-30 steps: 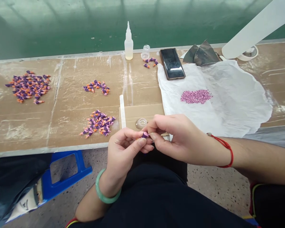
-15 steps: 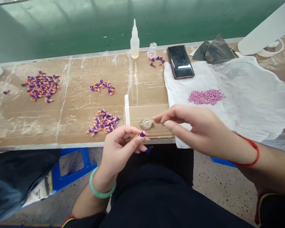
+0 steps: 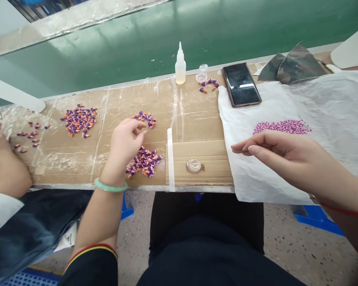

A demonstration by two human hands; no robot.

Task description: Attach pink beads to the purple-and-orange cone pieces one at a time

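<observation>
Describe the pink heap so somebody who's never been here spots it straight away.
On the long brown table, find the white sheet to the person's right. The pink heap lies on it, nearer than the black phone and just beyond the right hand. It is far finer-grained than the purple-and-orange piles.

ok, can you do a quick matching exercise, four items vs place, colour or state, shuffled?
1. Left hand
2. Right hand
3. Pink bits
4. Nozzle bottle

A. Heaped on the white sheet
B. Red cord at its wrist
C. Stands upright near the table's back edge
D. Pale green bangle below its wrist

Pairs: 1-D, 2-B, 3-A, 4-C
</observation>
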